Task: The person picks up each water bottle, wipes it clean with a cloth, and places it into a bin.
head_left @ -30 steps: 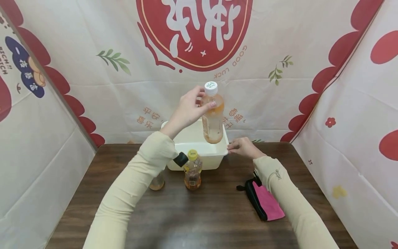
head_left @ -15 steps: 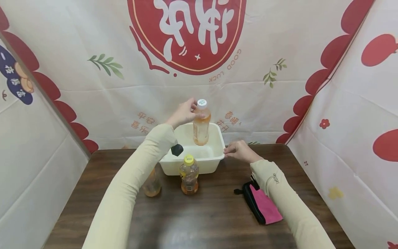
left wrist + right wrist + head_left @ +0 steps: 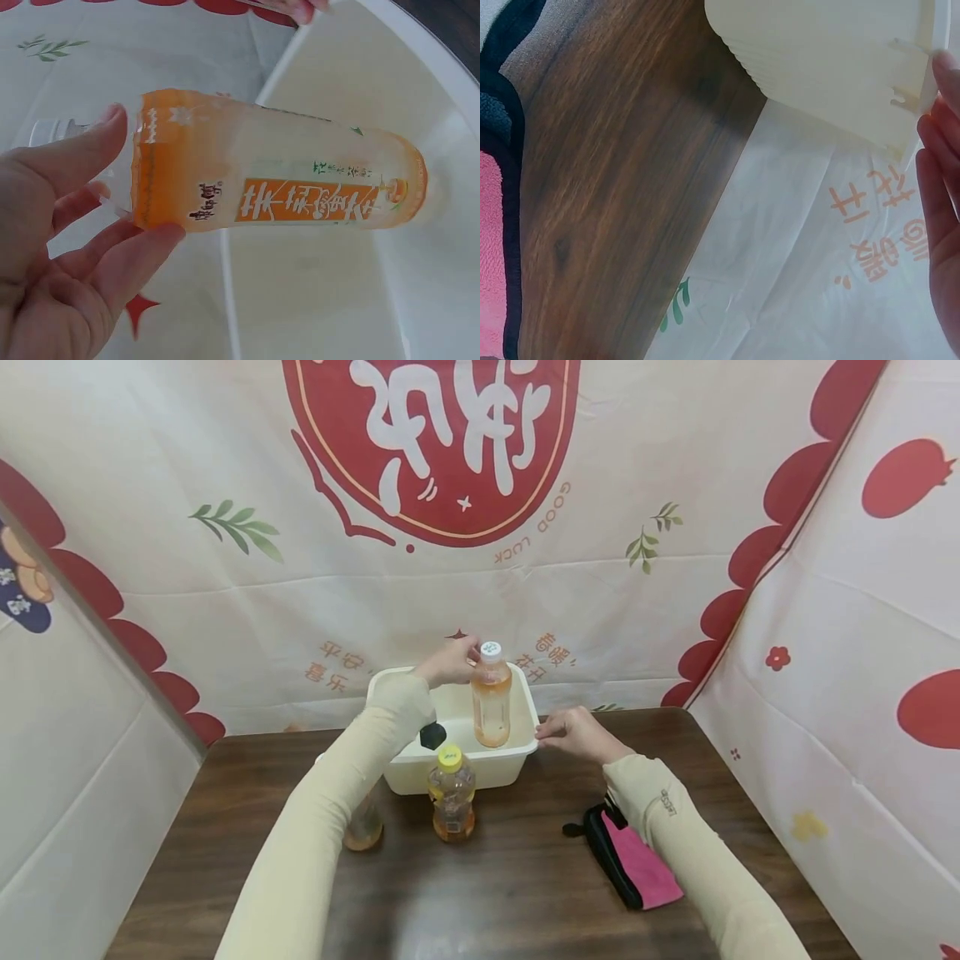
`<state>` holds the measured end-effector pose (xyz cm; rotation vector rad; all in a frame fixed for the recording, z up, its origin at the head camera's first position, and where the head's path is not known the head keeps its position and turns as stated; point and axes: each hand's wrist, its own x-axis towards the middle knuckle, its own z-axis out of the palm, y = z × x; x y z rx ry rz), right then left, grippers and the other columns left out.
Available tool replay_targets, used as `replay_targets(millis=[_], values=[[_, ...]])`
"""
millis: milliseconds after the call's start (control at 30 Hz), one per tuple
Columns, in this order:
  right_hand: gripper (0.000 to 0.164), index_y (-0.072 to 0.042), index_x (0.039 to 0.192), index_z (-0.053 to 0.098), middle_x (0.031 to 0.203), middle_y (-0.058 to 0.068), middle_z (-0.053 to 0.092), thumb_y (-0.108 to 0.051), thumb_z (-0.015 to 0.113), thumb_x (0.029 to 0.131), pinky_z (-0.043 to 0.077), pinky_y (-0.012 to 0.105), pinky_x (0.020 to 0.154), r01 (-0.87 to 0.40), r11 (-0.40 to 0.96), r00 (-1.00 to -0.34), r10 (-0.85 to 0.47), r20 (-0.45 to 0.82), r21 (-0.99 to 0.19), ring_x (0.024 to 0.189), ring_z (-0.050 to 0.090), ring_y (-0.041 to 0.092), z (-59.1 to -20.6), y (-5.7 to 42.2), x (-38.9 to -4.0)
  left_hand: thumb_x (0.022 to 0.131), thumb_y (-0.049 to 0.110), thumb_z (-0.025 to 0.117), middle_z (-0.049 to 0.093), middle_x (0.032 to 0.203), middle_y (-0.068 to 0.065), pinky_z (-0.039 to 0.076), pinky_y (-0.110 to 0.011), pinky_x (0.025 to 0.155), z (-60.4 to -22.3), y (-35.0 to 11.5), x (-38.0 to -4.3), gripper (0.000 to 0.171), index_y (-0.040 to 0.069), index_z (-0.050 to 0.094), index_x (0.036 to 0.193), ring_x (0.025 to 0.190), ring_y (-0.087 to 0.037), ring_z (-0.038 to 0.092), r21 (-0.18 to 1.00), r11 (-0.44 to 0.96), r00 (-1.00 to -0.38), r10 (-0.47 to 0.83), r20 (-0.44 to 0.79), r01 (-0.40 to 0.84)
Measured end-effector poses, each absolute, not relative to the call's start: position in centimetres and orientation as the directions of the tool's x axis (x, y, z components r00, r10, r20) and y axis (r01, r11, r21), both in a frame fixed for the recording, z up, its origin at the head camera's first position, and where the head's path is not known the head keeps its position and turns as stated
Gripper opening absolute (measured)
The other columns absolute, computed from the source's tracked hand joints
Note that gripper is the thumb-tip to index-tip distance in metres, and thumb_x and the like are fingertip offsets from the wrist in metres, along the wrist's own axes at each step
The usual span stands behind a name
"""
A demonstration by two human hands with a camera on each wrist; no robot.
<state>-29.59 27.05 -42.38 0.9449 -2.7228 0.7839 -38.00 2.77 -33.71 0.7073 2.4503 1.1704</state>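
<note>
My left hand (image 3: 448,662) grips a clear plastic bottle (image 3: 491,708) near its neck, thumb on one side and fingers on the other. Orange print and a white cap mark this bottle, and it stands upright inside a cream plastic bin (image 3: 495,772), its base low near the bin's floor. In the left wrist view, the bottle's label (image 3: 300,201) faces the camera. My right hand (image 3: 576,732) pinches the bin's right rim (image 3: 934,82) between thumb and fingers. A yellow-capped bottle (image 3: 452,802) with some brown liquid stands just in front of the bin.
Another clear bottle (image 3: 365,827) stands at the left, partly hidden behind the left sleeve. A pink cloth with black edging (image 3: 637,860) lies on the wooden table (image 3: 495,902) below the right forearm. A printed cloth backdrop (image 3: 600,610) rises behind the bin.
The left hand has lowered the white-capped bottle from above the bin down into it. The right hand has stayed at the bin's rim. The head view has shifted slightly.
</note>
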Motion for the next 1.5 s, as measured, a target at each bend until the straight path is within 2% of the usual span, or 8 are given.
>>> replay_targets(millis=[267,600,933,1233,1367,1500], values=[[0.015,-0.003,0.085,0.073,0.085,0.008,0.070,-0.007,0.075,0.071,0.052,0.027,0.065,-0.606,0.677,-0.796,-0.526,0.301,-0.419,0.077,0.065,0.020,-42.5,27.1,-29.4,0.076,0.019,0.074,0.054,0.111,-0.015,0.052,-0.031,0.077,-35.5,3.5,-37.9,0.044,0.004,0.048,0.108,0.096,-0.026,0.056,0.753,0.578,-0.793,0.596,-0.126,0.314],[0.015,-0.002,0.085,0.073,0.084,0.008,0.069,-0.007,0.075,0.071,0.052,0.026,0.064,-0.631,0.659,-0.776,-0.544,0.320,-0.410,0.076,0.065,0.019,-42.7,27.1,-29.5,0.077,0.016,0.073,0.055,0.112,-0.017,0.051,-0.031,0.076,-37.0,4.2,-38.1,0.040,0.002,0.049,0.106,0.097,-0.027,0.057,0.766,0.574,-0.787,0.598,-0.150,0.290],[0.015,-0.003,0.086,0.073,0.086,0.009,0.070,-0.005,0.075,0.071,0.053,0.029,0.066,-0.609,0.679,-0.793,-0.530,0.301,-0.409,0.078,0.066,0.021,-42.3,26.9,-29.4,0.077,0.018,0.073,0.051,0.119,-0.019,0.051,-0.032,0.078,-37.2,4.0,-38.2,0.049,0.001,0.047,0.115,0.104,-0.029,0.055,0.758,0.583,-0.789,0.596,-0.152,0.294],[0.015,-0.003,0.087,0.073,0.088,0.009,0.069,-0.008,0.074,0.073,0.053,0.031,0.069,-0.590,0.692,-0.807,-0.521,0.278,-0.416,0.080,0.065,0.021,-42.3,26.9,-29.4,0.080,0.015,0.069,0.043,0.131,-0.024,0.050,-0.035,0.083,-34.6,2.4,-38.0,0.057,-0.001,0.040,0.127,0.114,-0.033,0.049,0.758,0.601,-0.800,0.571,-0.184,0.254],[0.017,-0.002,0.088,0.073,0.088,0.009,0.069,-0.009,0.074,0.073,0.053,0.032,0.069,-0.597,0.688,-0.802,-0.531,0.273,-0.413,0.081,0.066,0.022,-42.4,26.9,-29.4,0.082,0.017,0.066,0.045,0.130,-0.022,0.049,-0.037,0.084,-32.1,0.8,-37.3,0.052,0.000,0.043,0.125,0.114,-0.031,0.048,0.771,0.588,-0.845,0.520,-0.127,0.246],[0.017,-0.001,0.088,0.073,0.088,0.011,0.070,-0.009,0.075,0.072,0.053,0.035,0.071,-0.605,0.682,-0.795,-0.536,0.283,-0.411,0.083,0.066,0.024,-42.4,27.0,-29.7,0.083,0.025,0.064,0.049,0.126,-0.017,0.046,-0.039,0.087,-29.1,-1.1,-35.6,0.048,0.005,0.046,0.123,0.111,-0.028,0.050,0.736,0.616,-0.889,0.456,-0.043,0.280]])
